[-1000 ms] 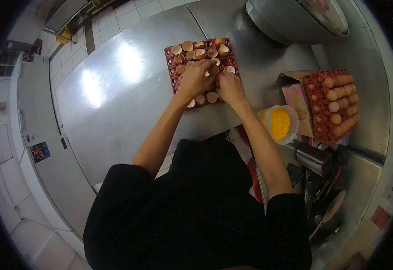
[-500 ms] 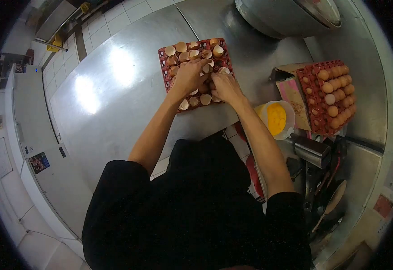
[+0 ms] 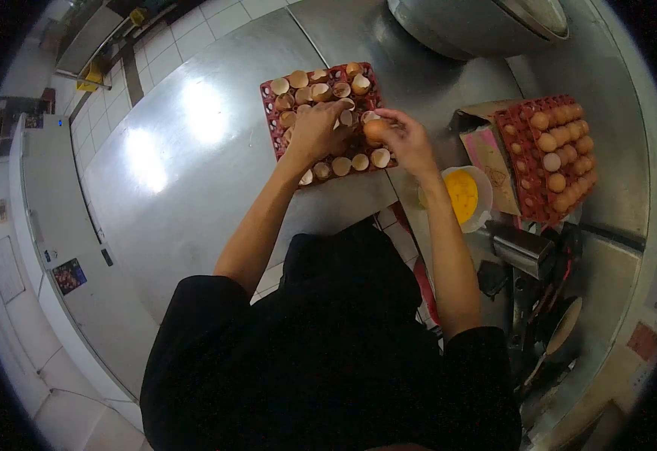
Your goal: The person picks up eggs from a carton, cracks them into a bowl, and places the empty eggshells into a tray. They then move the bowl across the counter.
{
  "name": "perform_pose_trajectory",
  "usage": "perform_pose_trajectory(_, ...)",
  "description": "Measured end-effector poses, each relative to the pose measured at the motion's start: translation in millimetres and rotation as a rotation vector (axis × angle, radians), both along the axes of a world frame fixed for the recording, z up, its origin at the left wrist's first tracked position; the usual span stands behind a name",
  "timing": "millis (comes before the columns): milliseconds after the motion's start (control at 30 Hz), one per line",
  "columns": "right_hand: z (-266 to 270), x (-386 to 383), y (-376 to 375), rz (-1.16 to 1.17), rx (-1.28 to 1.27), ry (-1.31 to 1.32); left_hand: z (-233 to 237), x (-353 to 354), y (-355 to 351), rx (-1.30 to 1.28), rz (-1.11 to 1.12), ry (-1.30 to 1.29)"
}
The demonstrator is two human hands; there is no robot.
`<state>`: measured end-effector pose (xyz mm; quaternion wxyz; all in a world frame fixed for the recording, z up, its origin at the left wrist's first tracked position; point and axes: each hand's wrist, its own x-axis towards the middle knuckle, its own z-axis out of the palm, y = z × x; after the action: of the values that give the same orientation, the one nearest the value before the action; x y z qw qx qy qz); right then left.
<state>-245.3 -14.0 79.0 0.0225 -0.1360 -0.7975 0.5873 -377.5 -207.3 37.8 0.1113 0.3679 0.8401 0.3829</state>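
A red egg tray (image 3: 271, 126) on the steel table carries rows of opened eggshells (image 3: 342, 165), brown outside and pale inside. My left hand (image 3: 318, 129) reaches over its middle, thumb and fingers curled around a pale eggshell (image 3: 346, 118). Part of the tray and its shells lies hidden beneath that hand. At the tray's right side, my right hand (image 3: 409, 144) pinches a brown eggshell (image 3: 375, 131) between thumb and fingers, its rounded side showing.
To the right stands a clear container (image 3: 486, 197) of yellow yolks (image 3: 461, 194). Behind it, stacked red trays of whole brown eggs (image 3: 558, 161) lean beside a cardboard box (image 3: 486, 154). A large metal bowl (image 3: 441, 34) sits at the back; a metal canister (image 3: 522, 249) stands nearer me.
My right hand has come up and to the right from the middle of the tray, with the brown eggshell in its fingers. My left hand has stayed almost still over the tray.
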Motion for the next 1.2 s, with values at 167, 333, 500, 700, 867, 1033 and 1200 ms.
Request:
perform_pose_trajectory(167,49.9,74.7,33.7,-0.188,-1.101,0.165,-17.0,5.0,8.4,-0.04,-0.147,0.302)
perform_pose_trajectory(333,77.3,174.0,79.7,-0.472,-0.799,0.221,18.3,12.6,14.3,0.074,-0.04,0.381)
perform_pose_trajectory(500,56.6,254.1,107.1,-0.547,0.473,-0.03,68.5,64.0,41.5,0.229,-0.061,0.244)
perform_pose_trajectory(700,9.2,275.0,101.9,-0.362,0.783,-0.041,84.8,155.8,103.3,0.34,-0.425,0.055)
perform_pose_trajectory(867,9.6,269.1,97.0,-0.444,0.704,0.058,73.5,183.6,128.6,0.292,-0.549,-0.051)
perform_pose_trajectory(1033,32.3,256.6,89.3,-0.428,0.687,0.127,79.8,188.9,143.6,0.285,-0.524,-0.125)
perform_pose_trajectory(1200,26.1,236.0,101.0,-0.422,-0.376,0.009,84.2,183.4,163.6,0.349,-0.577,-0.255)
